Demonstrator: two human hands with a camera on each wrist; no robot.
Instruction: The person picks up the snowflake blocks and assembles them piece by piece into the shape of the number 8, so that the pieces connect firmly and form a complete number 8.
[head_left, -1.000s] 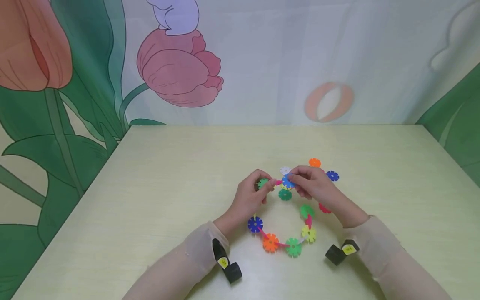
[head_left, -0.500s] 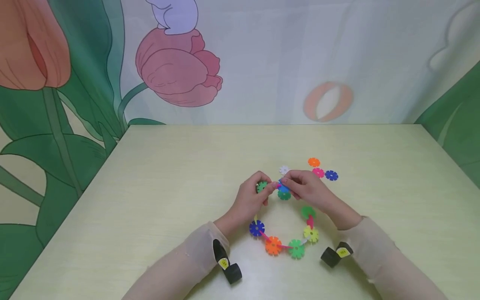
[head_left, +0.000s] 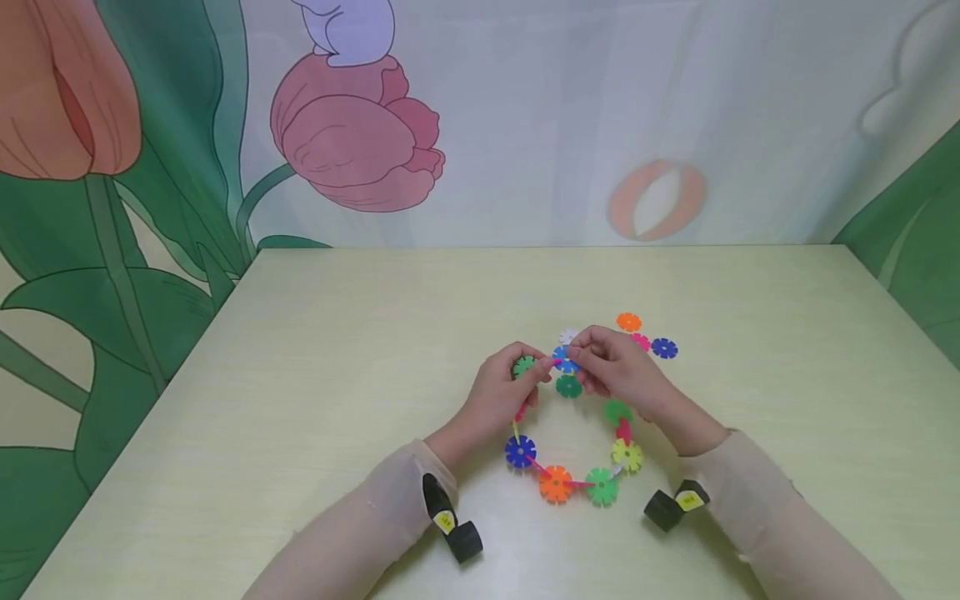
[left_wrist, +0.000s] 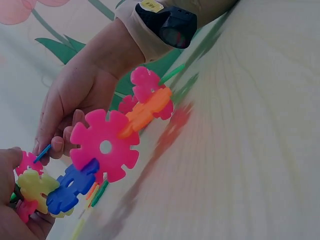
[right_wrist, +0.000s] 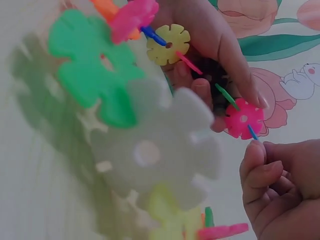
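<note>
In the head view, my left hand (head_left: pixel 504 387) holds one end of a chain of slotted plastic flower discs, with a green disc (head_left: pixel 523 366) between its fingers. A pink disc (right_wrist: pixel 245 118) sticks out past the left thumb. My right hand (head_left: pixel 622 367) pinches a blue disc (right_wrist: pixel 253 132), seen edge-on in the right wrist view, its edge right at the pink disc's rim. From the left hand the chain curves down through a dark blue disc (head_left: pixel 520 452), an orange disc (head_left: pixel 556 484), a light green disc (head_left: pixel 602 487) and a yellow disc (head_left: pixel 627 455).
Near the hands lie a white disc (head_left: pixel 567 336) and a dark green disc (head_left: pixel 568 386). Beyond the right hand are a loose orange disc (head_left: pixel 628 322), a pink one partly covered by the hand, and a dark blue disc (head_left: pixel 664 348). A printed curtain (head_left: pixel 517 125) hangs behind the table (head_left: pixel 360 350).
The right hand has shifted left with the blue disc, bringing it to the pink disc. The hanging chain has swung a little to the right, while the left hand stays nearly in place.
</note>
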